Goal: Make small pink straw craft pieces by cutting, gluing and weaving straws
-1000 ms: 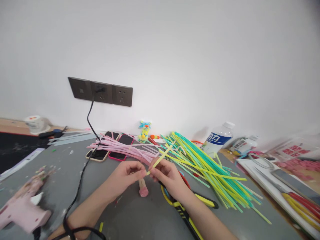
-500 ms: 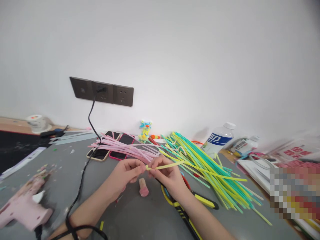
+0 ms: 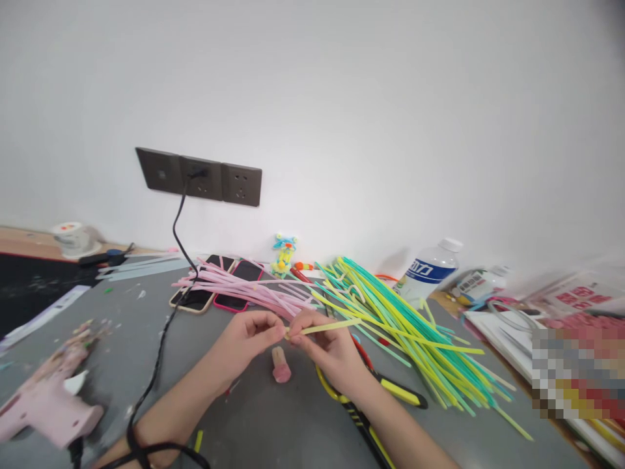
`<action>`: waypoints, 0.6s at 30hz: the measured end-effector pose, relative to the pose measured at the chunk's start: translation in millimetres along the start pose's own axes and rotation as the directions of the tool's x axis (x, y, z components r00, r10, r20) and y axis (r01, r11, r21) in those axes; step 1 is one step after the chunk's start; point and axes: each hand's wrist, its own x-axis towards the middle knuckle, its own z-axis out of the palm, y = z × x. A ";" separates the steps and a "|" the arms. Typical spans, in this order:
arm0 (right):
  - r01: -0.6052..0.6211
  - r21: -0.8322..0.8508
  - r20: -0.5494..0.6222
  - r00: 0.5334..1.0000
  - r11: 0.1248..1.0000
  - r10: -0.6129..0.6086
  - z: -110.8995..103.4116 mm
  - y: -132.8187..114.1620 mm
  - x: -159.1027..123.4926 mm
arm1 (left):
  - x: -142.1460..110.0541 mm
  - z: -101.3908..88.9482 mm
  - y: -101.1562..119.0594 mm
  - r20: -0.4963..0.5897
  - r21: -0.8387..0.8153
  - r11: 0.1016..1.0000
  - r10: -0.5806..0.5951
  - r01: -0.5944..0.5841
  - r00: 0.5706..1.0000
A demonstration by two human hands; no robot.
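One yellow strip (image 3: 332, 326), held above the grey tabletop (image 3: 258, 430): near end pinched between thumb and finger of the left hand (image 3: 254, 342), gripped beside it by the right hand (image 3: 329, 345), with the long end jutting out straight, so seemingly only the near end is being worked, its shape too small to tell. Remaining stock, apparently unworked: loose green and yellow strips (image 3: 415, 332) at right, pink strips (image 3: 249, 286) behind. Also present: one assembled small figure (image 3: 283, 254) by the wall, and a pink-ended stub (image 3: 281, 366) below the fingers, untouched.
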 end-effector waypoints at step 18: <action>-0.129 0.046 0.080 0.989 0.991 0.125 -8.3 -1.7 1.3 | -3.4 -0.4 2.0 0.138 -0.004 1.000 -0.003 0.004 0.990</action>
